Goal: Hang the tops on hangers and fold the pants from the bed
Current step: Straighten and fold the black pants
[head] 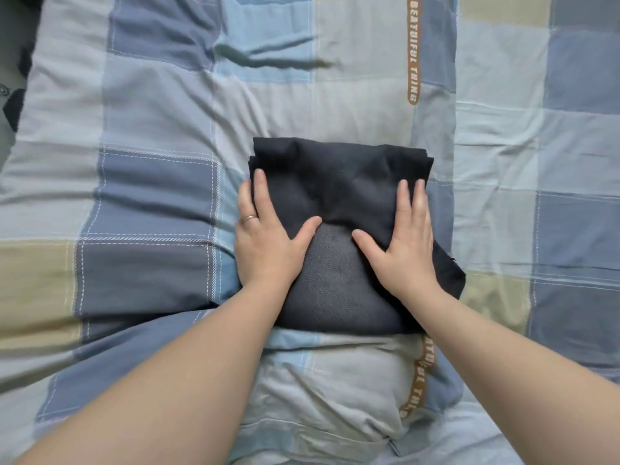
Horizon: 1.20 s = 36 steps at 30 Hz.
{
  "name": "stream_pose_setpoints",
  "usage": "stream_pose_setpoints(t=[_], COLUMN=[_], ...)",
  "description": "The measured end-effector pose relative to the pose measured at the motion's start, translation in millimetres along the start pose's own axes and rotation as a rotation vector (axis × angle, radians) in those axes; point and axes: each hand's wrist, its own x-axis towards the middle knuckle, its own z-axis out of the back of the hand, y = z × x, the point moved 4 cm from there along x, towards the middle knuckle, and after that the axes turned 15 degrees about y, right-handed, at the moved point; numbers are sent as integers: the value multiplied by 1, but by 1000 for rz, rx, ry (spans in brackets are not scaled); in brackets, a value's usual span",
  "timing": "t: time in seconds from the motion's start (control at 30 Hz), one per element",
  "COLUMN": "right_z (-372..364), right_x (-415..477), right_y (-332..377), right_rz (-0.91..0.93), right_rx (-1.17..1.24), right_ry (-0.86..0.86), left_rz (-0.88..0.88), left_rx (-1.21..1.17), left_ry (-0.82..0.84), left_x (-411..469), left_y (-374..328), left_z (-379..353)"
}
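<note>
Far left edge of the frame: dark shapes (15, 105) past the bed's side, too cut off to name. Moving right, checked bed cover (151, 196) in blue, grey and tan, rumpled, filling nearly the whole view. Centre-left: left hand (265, 239) lies flat, fingers straight and pointing up-frame, thumb splayed inward, a ring (250, 218) on one finger. Its outer fingers sit at the left edge of the cloth, seemingly half off onto the cover. No grip, palm pressing only, nothing held. Centre of frame: the black pants (339, 176), already a compact folded bundle, stacked layer edges showing along its upper side, a greyer lower panel between the two thumbs. Bundle reads roughly square, perhaps slightly longer top to bottom (wide lens, so take that loosely). Centre-right: right hand (407, 243), same posture, flat and spread, fingers up-frame, pressing near the right edge, holding nothing. Just right of that wrist a loose corner (453, 280) pokes out of the stack. Upper right: orange lettered strip (413, 52) printed on the cover. Key relation: bundle lies directly beneath both palms, one hand to each side of its midline, neither nearer than the other. Judgement: smoothing step on a finished fold; a lift would call for fingers sliding under from both side edges, and the right side wants that corner tucked first. No tops or hangers in view.
</note>
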Motion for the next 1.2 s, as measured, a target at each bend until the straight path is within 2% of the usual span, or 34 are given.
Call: stream_pose_setpoints(t=[0.1, 0.23, 0.37, 0.47, 0.57, 0.63, 0.73, 0.9, 1.07, 1.2], right_z=[7, 23, 36, 44, 44, 39, 31, 26, 37, 55], right_x=[3, 7, -6, -35, -82, -124, -195, -315, -418, -486], right_y=[-10, -28, -38, -33, -30, -26, -17, 7, 27, 31], right_rz=[-170, -261, -310, -335, -468, -561, -676, -809, -896, -869], right_rx=[195, 470, 546, 612, 732, 820, 920, 1080, 1224, 1272], right_ry=[16, 104, 287, 490, 663, 712, 679, 563, 465, 321], left_rz=[160, 223, 282, 293, 313, 330, 336, 338, 414, 310], left_rx=[-75, -63, -216, -307, -372, -407, -430, -361, -342, -385], left_ry=[80, 185, 328, 455, 607, 707, 815, 888, 1076, 1017], left_x=[2, 5, -1, -20, -51, -78, -131, -221, -303, -356], left_y=[5, 9, 14, 16, 24, 30, 33, 28, 14, -6], left_z=[2, 8, 17, 24, 33, 40, 53, 83, 106, 118])
